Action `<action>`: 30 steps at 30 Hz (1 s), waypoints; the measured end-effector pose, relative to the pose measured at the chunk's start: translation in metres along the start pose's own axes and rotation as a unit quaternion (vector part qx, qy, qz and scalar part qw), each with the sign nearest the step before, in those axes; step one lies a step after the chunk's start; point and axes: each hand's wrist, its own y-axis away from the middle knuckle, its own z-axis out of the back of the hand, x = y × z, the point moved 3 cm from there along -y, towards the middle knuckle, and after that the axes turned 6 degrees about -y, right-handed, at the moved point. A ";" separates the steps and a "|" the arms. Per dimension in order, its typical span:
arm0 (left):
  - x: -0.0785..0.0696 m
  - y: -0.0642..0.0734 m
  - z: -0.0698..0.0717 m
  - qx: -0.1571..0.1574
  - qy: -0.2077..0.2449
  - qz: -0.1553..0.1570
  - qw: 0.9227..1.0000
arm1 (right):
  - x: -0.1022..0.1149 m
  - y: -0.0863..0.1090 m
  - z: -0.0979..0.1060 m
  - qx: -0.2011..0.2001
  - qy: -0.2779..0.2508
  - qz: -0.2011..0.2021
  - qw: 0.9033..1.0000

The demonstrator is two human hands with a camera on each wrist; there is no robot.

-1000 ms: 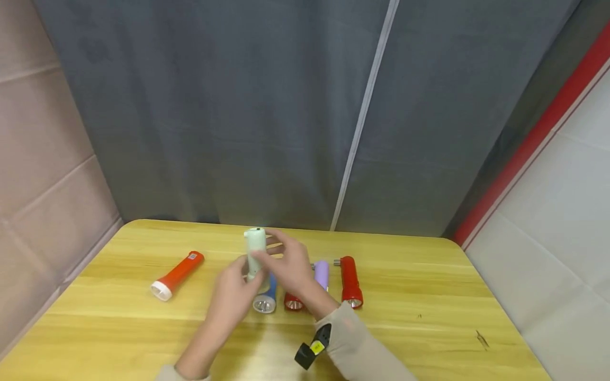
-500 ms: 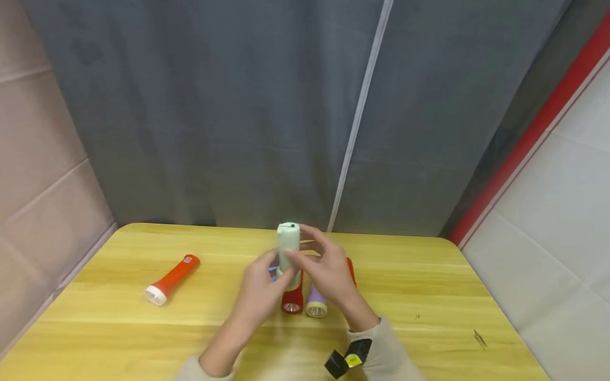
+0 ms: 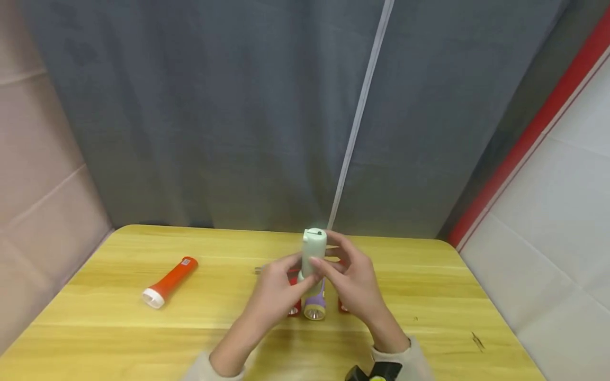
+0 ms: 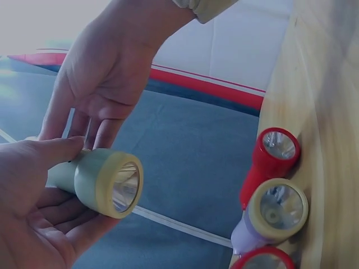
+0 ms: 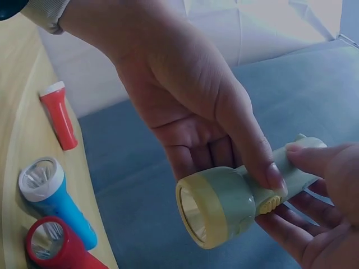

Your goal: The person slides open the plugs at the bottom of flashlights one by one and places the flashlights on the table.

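Observation:
A pale green flashlight (image 3: pixel 314 248) with a cream head rim is held up above the table, tail end uppermost. My left hand (image 3: pixel 272 288) grips it close to the head, its thumb by the yellow ribbed switch (image 5: pixel 270 205) in the right wrist view. Higher up, my right hand (image 3: pixel 359 280) pinches the body near the tail. Below and behind the hands lies a purple flashlight (image 3: pixel 314 307) with a cream rim, between two red ones. Fingers and forearms partly cover these in the head view. The lens (image 4: pixel 125 187) shows in the left wrist view.
At the table's left lies an orange flashlight (image 3: pixel 171 280) with a white head. A blue flashlight (image 5: pixel 64 207) with a white rim shows beside a red one (image 5: pixel 47 241) in the right wrist view. A grey curtain (image 3: pixel 214 116) hangs behind the wooden table (image 3: pixel 105 323).
Both hands have moved right with the pale green flashlight, passing over the lying flashlights. Their grip on it looks much the same. The orange flashlight stays on the table.

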 end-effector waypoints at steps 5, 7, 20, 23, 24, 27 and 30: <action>-0.002 0.002 -0.004 0.012 -0.025 -0.016 0.999 | 0.001 0.005 0.005 0.001 0.001 0.001 1.000; -0.002 0.004 -0.004 0.015 -0.042 -0.022 0.999 | 0.002 0.006 0.006 0.002 -0.001 0.005 1.000; -0.009 0.012 0.009 -0.001 -0.088 -0.059 0.994 | 0.015 0.008 0.000 0.025 0.013 0.044 0.999; -0.010 0.013 0.011 -0.010 -0.104 -0.068 0.992 | 0.017 0.010 0.001 0.022 0.003 0.030 0.999; -0.011 0.013 0.011 -0.012 -0.107 -0.071 0.992 | 0.018 0.011 0.001 0.018 0.000 0.024 1.000; -0.012 0.013 0.010 -0.016 -0.120 -0.079 0.989 | 0.020 0.012 0.003 0.005 -0.023 -0.002 1.000; -0.013 0.014 0.008 -0.018 -0.135 -0.092 0.986 | 0.022 0.013 0.005 -0.009 -0.058 -0.034 0.998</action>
